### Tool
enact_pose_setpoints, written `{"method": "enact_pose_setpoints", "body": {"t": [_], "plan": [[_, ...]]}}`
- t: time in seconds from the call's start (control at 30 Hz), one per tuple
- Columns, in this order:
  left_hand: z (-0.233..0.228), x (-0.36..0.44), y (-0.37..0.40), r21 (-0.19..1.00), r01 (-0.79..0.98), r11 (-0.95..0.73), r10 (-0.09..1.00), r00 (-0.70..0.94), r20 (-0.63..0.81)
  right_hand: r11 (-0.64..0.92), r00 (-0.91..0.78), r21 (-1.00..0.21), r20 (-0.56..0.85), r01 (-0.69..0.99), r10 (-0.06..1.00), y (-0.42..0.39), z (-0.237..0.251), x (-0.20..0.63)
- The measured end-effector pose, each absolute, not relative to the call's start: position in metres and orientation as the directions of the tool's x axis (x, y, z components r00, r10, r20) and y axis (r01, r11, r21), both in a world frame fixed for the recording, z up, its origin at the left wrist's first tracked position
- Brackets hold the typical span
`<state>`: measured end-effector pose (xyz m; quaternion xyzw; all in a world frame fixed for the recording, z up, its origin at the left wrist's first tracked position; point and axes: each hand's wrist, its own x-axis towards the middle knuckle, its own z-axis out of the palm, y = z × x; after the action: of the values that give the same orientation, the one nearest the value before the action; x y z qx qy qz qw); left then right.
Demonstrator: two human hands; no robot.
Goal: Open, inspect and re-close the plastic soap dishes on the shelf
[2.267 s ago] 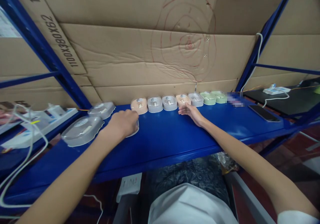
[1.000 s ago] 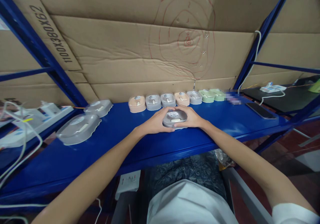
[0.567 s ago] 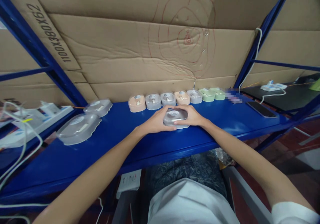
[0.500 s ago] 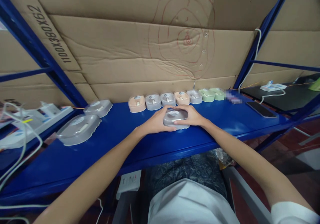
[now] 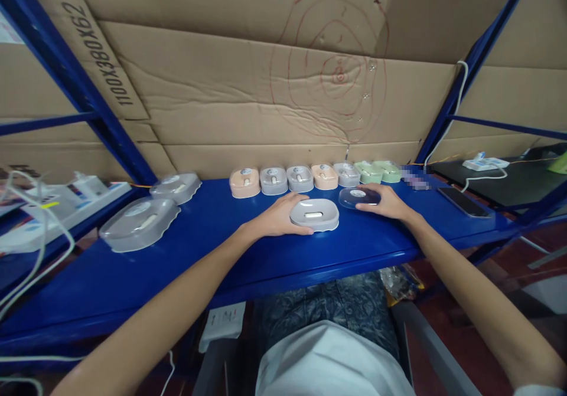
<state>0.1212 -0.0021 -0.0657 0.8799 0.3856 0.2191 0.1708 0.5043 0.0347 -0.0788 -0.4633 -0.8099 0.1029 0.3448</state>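
Observation:
An uncovered grey oval soap box with a small white piece in its middle sits on the blue shelf. My left hand grips it at its left end, thumb along the near side and fingers over the far rim. Just to the right, my right hand pinches a clear lid bearing a round sticker. Lid and box are apart. Behind them, lidded boxes stand in a row: peach, grey and green.
At the left lie a large lidded grey box and another grey box. Power strips with white cables are farther left. A phone rests at the right. Cardboard backs the shelf.
The clear lid has come off the grey soap box and moved right in my right hand. My left hand still grips the box.

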Motion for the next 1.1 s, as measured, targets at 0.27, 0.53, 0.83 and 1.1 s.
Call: {"method": "enact_pose_setpoints", "body": {"t": [0.27,0.53,0.83,1.1], "plan": [[-0.07,0.119,-0.001,0.41,0.626,-0.663,0.74,0.629,0.238,0.578,-0.426,-0.324,0.433,0.749,0.794,0.042,-0.082,0.503],[-0.071,0.119,-0.002,0.396,0.634,-0.664,0.741,0.629,0.235,0.604,-0.467,-0.22,0.456,0.766,0.758,0.037,-0.078,0.499],[-0.072,0.121,-0.001,0.389,0.615,-0.686,0.723,0.638,0.265,0.802,-0.644,-0.391,0.48,0.451,0.596,0.013,-0.067,0.396],[-0.07,0.125,-0.003,0.384,0.589,-0.711,0.7,0.645,0.308,0.825,-0.675,-0.395,0.481,0.403,0.56,0.007,-0.085,0.378]]}}
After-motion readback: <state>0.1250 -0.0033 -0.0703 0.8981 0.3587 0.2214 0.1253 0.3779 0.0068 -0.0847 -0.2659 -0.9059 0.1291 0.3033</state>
